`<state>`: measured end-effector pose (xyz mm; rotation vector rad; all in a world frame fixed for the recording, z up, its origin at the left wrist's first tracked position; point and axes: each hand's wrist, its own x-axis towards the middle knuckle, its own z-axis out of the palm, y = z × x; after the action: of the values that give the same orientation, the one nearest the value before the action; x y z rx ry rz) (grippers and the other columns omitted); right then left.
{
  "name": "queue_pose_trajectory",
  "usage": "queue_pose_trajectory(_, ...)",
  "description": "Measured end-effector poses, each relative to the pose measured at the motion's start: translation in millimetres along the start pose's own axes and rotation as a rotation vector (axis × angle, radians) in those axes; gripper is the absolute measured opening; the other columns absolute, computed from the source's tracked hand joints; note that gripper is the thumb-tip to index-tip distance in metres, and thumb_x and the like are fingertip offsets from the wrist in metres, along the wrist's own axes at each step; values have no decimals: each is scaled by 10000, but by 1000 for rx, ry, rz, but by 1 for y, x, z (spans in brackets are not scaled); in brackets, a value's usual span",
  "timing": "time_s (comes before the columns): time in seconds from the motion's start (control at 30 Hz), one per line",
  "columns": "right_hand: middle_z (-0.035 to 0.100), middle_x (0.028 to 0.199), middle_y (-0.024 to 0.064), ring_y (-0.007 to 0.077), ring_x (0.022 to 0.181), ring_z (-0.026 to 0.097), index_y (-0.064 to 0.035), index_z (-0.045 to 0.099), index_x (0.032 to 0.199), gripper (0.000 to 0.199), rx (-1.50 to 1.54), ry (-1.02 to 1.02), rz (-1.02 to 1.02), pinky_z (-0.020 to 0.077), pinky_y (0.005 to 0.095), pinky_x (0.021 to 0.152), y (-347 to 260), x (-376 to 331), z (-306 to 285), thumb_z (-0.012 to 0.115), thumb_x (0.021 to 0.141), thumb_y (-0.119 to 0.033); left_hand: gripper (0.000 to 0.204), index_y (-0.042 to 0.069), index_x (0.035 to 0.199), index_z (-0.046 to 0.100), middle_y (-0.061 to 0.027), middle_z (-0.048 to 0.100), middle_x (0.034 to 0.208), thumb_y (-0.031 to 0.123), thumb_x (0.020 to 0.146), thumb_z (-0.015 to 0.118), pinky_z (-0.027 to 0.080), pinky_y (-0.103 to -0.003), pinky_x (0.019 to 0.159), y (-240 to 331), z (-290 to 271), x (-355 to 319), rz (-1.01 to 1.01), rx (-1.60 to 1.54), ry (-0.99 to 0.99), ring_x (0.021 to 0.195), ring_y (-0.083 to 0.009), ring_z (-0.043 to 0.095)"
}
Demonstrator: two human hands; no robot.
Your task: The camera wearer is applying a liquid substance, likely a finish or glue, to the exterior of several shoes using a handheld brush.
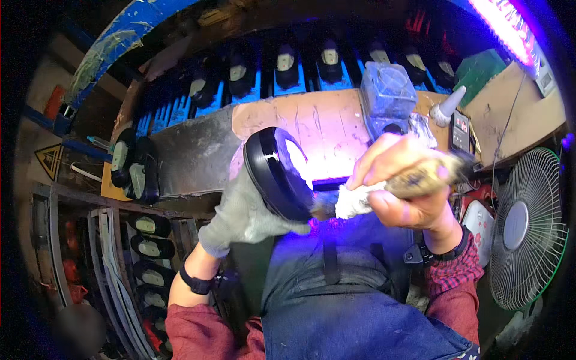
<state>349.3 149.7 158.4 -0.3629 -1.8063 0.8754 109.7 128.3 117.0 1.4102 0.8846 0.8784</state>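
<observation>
Glossy black, a rounded shoe (270, 180) sits tilted over the near edge of the desk (198, 156), grasped from its left and underside by the left hand (240, 207), which wears a pale grey fabric glove. The bare right hand (414, 207) grips a brown-bristled brush with white wrapping (360, 201), its tip at the shoe's lower right rim, touching or nearly so. A slackening glove on that smooth surface could let the shoe slip past the desk's near edge onto the dark blue apron (354, 318); too hard or stray a push with the brush could streak the shine. The shoe lies just right of the left palm and left of the right hand, with the bristles between.
</observation>
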Motion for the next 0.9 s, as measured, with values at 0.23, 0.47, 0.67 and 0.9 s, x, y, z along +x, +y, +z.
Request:
queue_pose_trajectory(0.23, 577, 738, 39, 88, 571, 552, -32, 499, 905, 103, 236, 439, 132, 446, 216, 513, 28, 26, 10, 558, 909, -116, 1092, 41, 1335, 297, -43, 540, 1071, 87, 434, 913, 489, -335, 840, -15, 8, -9, -289, -34, -199, 947, -147, 551)
queue_pose_trajectory(0.47, 564, 725, 22, 80, 560, 542, -38, 523, 876, 124, 133, 268, 179, 426, 212, 516, 56, 10, 8, 602, 886, -134, 995, 28, 1328, 330, -68, 551, 1108, 56, 497, 877, 486, -330, 849, -33, 3, -6, -374, 103, -139, 978, -168, 566)
queue_pose_trajectory(0.67, 576, 747, 67, 127, 651, 570, -14, 537, 845, 118, -28, 184, 204, 441, 269, 572, 68, -17, 11, 637, 831, -74, 860, -4, 1285, 394, -63, 569, 1113, 22, 545, 832, 458, -308, 893, -45, -6, 5, -381, -82, -89, 986, -154, 565)
queue_pose_trajectory(0.9, 587, 784, 71, 158, 682, 587, -16, 535, 851, 127, 65, 222, 167, 457, 278, 601, 85, -26, 10, 652, 804, -20, 692, -6, 1279, 433, -33, 561, 1116, 113, 683, 763, 434, -285, 890, -67, -6, 20, -408, -313, -133, 988, -127, 543)
